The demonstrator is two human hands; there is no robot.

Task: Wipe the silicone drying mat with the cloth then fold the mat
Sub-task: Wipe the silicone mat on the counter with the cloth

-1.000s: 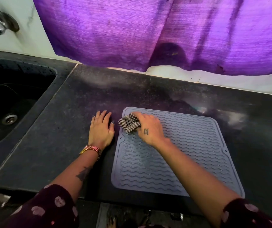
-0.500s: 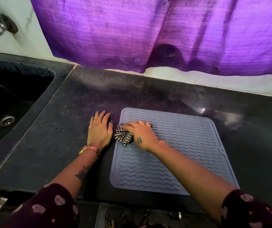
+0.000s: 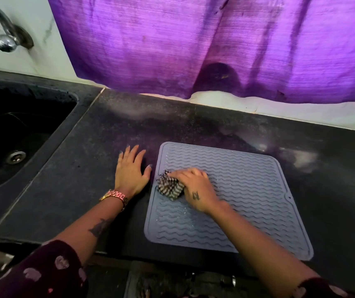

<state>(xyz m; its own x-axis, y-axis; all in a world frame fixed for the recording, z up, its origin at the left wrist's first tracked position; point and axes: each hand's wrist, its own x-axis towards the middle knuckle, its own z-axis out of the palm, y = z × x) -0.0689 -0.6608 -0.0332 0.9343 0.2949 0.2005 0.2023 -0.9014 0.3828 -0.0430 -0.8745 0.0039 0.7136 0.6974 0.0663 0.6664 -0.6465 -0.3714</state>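
Checked cloth [image 3: 170, 187] under right hand [image 3: 196, 190], on mat [image 3: 247, 190] left edge

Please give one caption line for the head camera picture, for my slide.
Right hand wipes grey silicone drying mat with checked cloth; left hand flat on countertop.

Home kitchen, dark stone counter [image 3: 86, 168], sink [image 3: 11, 136], tap [image 3: 4, 37]
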